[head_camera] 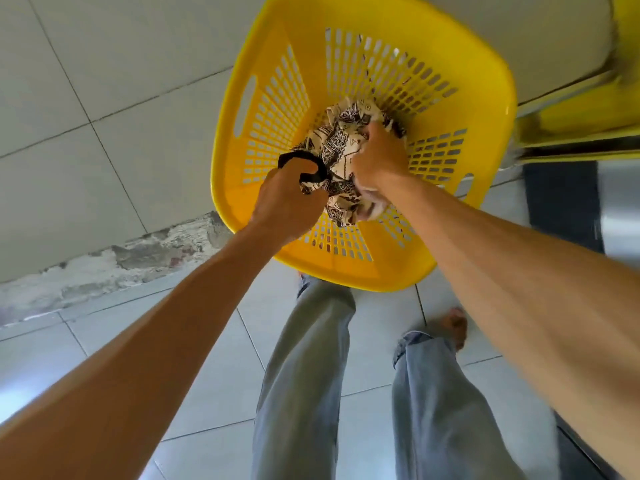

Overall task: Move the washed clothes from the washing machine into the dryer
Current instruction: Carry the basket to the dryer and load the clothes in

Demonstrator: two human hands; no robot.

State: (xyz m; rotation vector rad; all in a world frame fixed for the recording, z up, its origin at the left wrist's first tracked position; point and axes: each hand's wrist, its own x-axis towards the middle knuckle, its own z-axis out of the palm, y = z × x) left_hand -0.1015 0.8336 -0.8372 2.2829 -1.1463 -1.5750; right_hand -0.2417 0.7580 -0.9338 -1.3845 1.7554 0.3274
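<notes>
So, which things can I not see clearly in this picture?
- Basket floor: head view, covered by the patterned cloth.
- Fingers of the right hand: buried in cloth.
- Appliance at right: motion-blurred, cut by the frame edge.
- Left hand: fingers curl around black fabric, tips hidden.

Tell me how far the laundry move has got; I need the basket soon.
Done: a patterned cloth has reached the yellow basket. In hand: the left hand grips a black piece of the bundle and the right hand grips the cloth, over the basket. Left: loading the dryer; neither machine is clearly recognisable here.
</notes>
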